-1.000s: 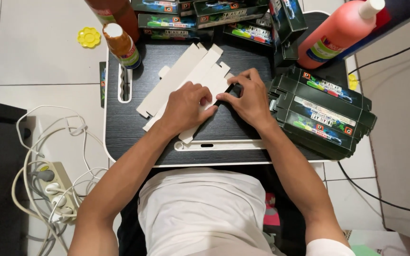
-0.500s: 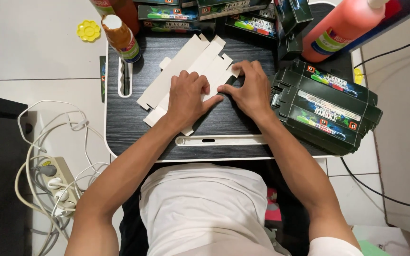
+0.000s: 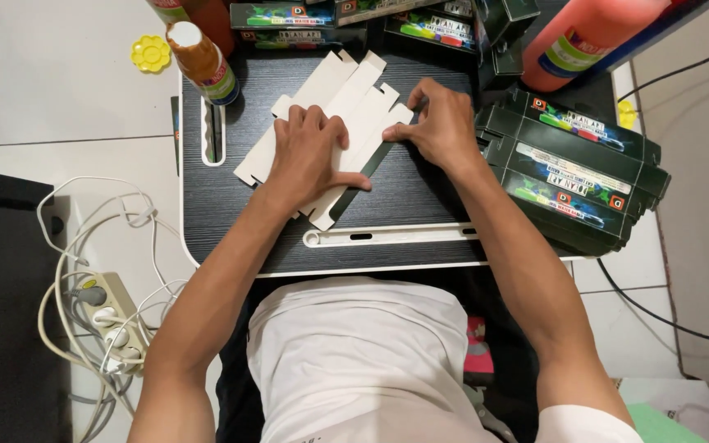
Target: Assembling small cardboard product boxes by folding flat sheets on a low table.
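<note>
A flat, unfolded cardboard box blank (image 3: 346,94), pale inside face up, lies diagonally on a small black lap table (image 3: 428,205). My left hand (image 3: 309,156) presses flat on the blank's middle, fingers spread over it. My right hand (image 3: 441,123) pinches the blank's right edge, where a dark printed flap is folded up under the fingertips. Both hands touch the same blank.
Several folded dark printed boxes (image 3: 576,172) are stacked on the table's right side, with more (image 3: 387,20) along the far edge. An orange bottle (image 3: 203,61) stands far left, a large red bottle (image 3: 588,37) far right. A power strip with white cables (image 3: 104,316) lies on the tiled floor at left.
The view has shifted slightly. My right hand has slid along the blank's right edge, folding the dark flap further; my left hand stays pressed on the blank.
</note>
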